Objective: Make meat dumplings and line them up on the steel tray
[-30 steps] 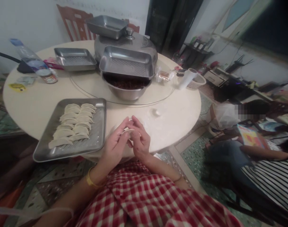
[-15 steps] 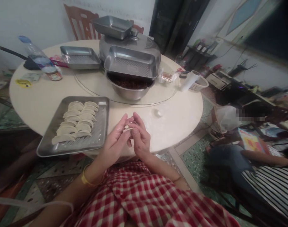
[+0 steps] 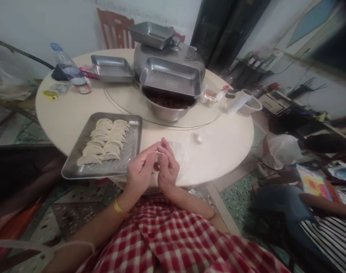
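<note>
Both hands meet above the table's near edge around a pale dumpling (image 3: 159, 154), most of it hidden by the fingers. My left hand (image 3: 141, 167) is closed on its left side, with the thumb pressing the dough. From the other side my right hand (image 3: 167, 167) pinches it, thumb beside the left thumb. To the left lies a metal tray (image 3: 130, 167) with folded dumplings (image 3: 104, 140) in two overlapping columns. A small white lump (image 3: 198, 138), perhaps dough, sits on the table to the right of the hands.
Behind the hands a steel bowl (image 3: 173, 113) of dark filling stands under a tilted tray (image 3: 173, 77). A large lidded pan (image 3: 139, 57), a bottle (image 3: 66, 66), a jar (image 3: 82, 86) and a white basket (image 3: 251, 106) share the round table (image 3: 218, 159). A seated person (image 3: 292, 201) is at the right.
The view has swung slightly left, so the table things appear further right. My fingers have closed tighter around the dumpling, and less of it shows now.
</note>
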Available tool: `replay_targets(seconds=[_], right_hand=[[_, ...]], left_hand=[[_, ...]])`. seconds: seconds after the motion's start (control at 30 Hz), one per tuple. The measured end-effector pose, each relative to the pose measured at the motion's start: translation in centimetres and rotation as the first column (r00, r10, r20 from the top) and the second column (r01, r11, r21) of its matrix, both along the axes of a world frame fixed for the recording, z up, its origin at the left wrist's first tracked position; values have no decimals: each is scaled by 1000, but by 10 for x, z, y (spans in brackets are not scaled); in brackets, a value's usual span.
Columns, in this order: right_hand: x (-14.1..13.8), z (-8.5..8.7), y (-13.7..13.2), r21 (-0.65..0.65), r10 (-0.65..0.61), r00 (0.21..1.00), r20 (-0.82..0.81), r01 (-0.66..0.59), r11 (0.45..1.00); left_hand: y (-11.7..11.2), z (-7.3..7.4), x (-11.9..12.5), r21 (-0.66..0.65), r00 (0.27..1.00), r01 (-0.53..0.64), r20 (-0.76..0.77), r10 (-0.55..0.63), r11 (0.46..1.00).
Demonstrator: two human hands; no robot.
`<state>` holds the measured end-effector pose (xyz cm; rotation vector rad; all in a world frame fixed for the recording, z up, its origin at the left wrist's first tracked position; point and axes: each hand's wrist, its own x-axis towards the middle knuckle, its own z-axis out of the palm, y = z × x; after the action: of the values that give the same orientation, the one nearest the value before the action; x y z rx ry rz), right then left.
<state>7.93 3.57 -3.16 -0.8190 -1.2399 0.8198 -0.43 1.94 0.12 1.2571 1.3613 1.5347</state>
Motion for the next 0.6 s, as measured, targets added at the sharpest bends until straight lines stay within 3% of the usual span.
replay_targets(seconds=[0.2, 0.33, 0.47, 0.6], right_hand=[[-6, -1, 2, -137, 18, 1000, 12, -17, 990], [-7, -2, 0, -212, 108, 994, 18, -102, 972], [-17, -5, -2, -211, 252, 967, 25, -241, 947], [-37, -9, -3, -204, 288, 957, 31, -277, 939]], left_hand=[[1, -9, -1, -27, 1000, 26, 14, -25, 999], [-7, -11, -13, -104, 998, 53, 36, -49, 993], [-18, -14, -34, -148, 999, -17, 25, 21, 989], [-22, -22, -48, -145, 995, -71, 53, 80, 987]])
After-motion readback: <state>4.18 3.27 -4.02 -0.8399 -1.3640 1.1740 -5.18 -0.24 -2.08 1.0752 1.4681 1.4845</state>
